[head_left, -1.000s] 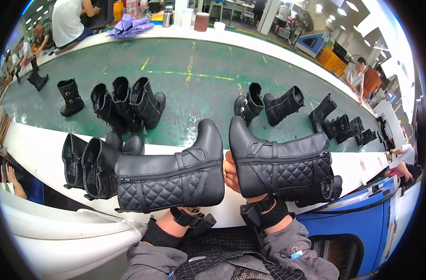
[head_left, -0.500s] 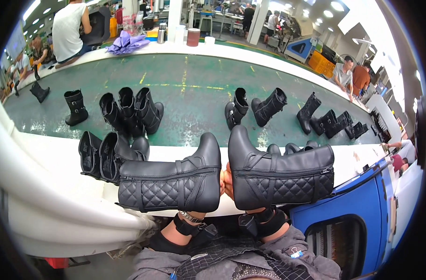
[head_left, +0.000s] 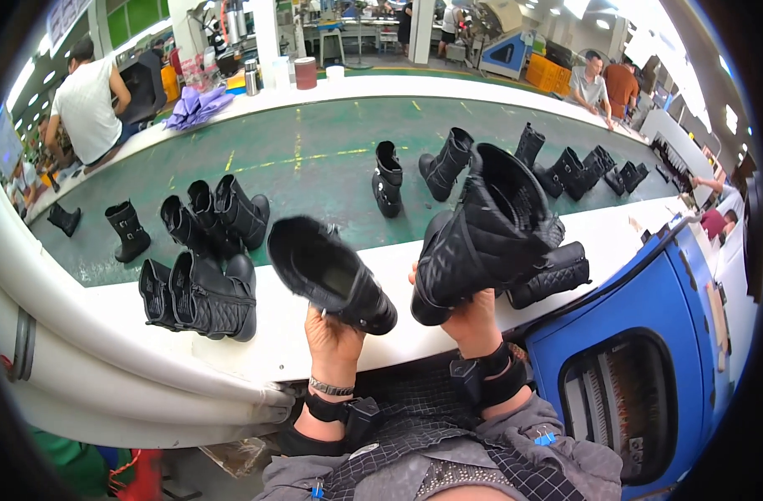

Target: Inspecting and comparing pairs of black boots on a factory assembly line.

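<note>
My left hand [head_left: 333, 338] is closed round the lower part of a black boot [head_left: 367, 302]. That boot is tilted, and its open top faces up toward me. In my right hand [head_left: 473, 321] is another black boot [head_left: 481, 238], gripped from below near the foot, its wide shaft mouth turned upward. Both boots are held up apart from each other over the white ledge [head_left: 314, 357]. Left of my left hand, a pair of black quilted boots [head_left: 210, 296] stands on the ledge. Behind my right hand, a black quilted boot [head_left: 557, 277] lies on its side.
A green conveyor belt [head_left: 314, 184] runs across beyond the ledge, carrying several black boots [head_left: 223, 213]. A blue machine [head_left: 682, 359] stands at my right; a thick white duct [head_left: 106, 334] curves along my left. Two people [head_left: 594, 88] are at the far right.
Both boots have gone from lying level, soles facing each other, to tilted with their openings up. My hands now show beneath them. The view has shifted, and the boots on the belt appear elsewhere.
</note>
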A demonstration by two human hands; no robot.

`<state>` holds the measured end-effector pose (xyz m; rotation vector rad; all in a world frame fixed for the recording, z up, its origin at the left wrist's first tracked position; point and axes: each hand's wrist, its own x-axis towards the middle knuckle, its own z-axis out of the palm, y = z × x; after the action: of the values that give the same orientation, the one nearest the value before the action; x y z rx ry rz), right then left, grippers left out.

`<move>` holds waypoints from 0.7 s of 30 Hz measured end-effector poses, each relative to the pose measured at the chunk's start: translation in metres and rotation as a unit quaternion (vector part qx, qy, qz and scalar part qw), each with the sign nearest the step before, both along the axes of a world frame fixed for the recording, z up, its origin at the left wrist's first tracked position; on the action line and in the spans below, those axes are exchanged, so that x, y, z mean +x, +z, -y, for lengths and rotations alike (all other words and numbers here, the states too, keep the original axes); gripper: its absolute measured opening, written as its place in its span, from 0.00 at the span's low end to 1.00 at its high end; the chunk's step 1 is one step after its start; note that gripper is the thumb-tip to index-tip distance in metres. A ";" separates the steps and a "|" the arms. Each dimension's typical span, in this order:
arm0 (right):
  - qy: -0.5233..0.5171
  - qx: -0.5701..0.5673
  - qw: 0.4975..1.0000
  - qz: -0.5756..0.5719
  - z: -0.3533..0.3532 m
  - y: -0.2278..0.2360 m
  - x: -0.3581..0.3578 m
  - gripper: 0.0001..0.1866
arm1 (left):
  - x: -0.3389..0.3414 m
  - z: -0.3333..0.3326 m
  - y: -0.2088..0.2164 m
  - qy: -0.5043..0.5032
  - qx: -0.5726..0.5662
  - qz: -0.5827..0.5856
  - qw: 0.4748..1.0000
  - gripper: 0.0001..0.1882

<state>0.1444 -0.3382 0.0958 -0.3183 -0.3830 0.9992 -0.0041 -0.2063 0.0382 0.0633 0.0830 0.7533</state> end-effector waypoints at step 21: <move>-0.134 -0.139 0.981 -0.030 -0.013 0.008 -0.007 0.16 | 0.001 0.002 0.029 0.146 0.017 -0.110 0.983 0.25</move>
<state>0.1371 -0.3250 0.1040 -0.5749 -0.1382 0.7950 -0.0033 -0.2083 0.0676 0.1710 0.2955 1.0405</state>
